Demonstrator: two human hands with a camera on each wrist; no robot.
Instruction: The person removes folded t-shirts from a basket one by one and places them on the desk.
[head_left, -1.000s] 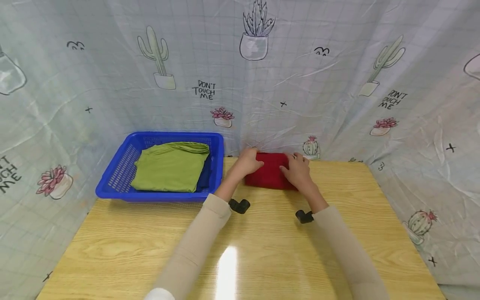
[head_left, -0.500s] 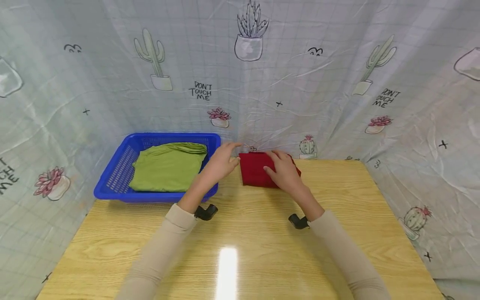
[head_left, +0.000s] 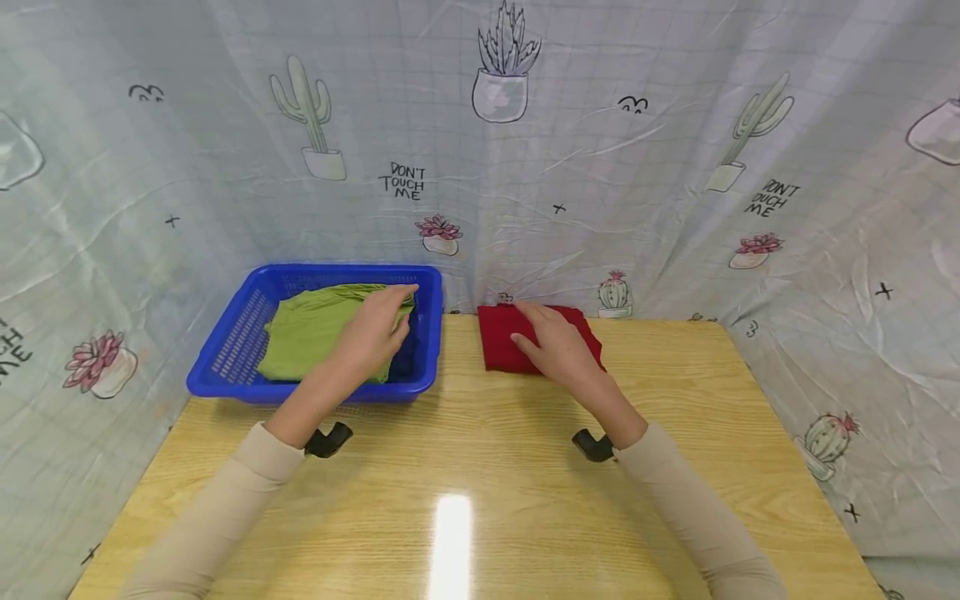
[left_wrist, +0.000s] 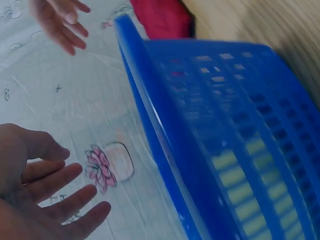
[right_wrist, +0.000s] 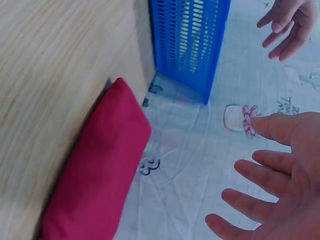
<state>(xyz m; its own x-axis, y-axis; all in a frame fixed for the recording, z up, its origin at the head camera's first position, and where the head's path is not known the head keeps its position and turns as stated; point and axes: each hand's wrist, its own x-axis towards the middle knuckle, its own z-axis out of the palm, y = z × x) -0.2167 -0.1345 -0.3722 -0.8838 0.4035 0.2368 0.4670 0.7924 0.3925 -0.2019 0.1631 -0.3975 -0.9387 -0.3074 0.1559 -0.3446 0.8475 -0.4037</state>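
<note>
A blue plastic basket (head_left: 225,391) stands at the table's back left. In it lies a folded green cloth (head_left: 300,337), with a dark blue cloth (head_left: 406,360) showing at its right side. My left hand (head_left: 367,332) hovers over the basket, its fingers spread and holding nothing; the left wrist view shows the hand (left_wrist: 45,195) above the basket's rim. On the table to the right lies a folded red cloth (head_left: 498,340), partly covered from the head view by my right hand (head_left: 561,346). In the right wrist view this hand (right_wrist: 280,185) has spread fingers, apart from the red cloth.
A pale curtain (head_left: 555,167) printed with cacti hangs right behind the table and along its sides. The wooden table (head_left: 525,508) stretches towards me in front of basket and cloth. Black wrist mounts (head_left: 328,440) stick out beneath both wrists.
My left hand has let go of the red cloth and moved left over the basket. My right hand has loosened from the cloth's right side and shifted slightly left above it.
</note>
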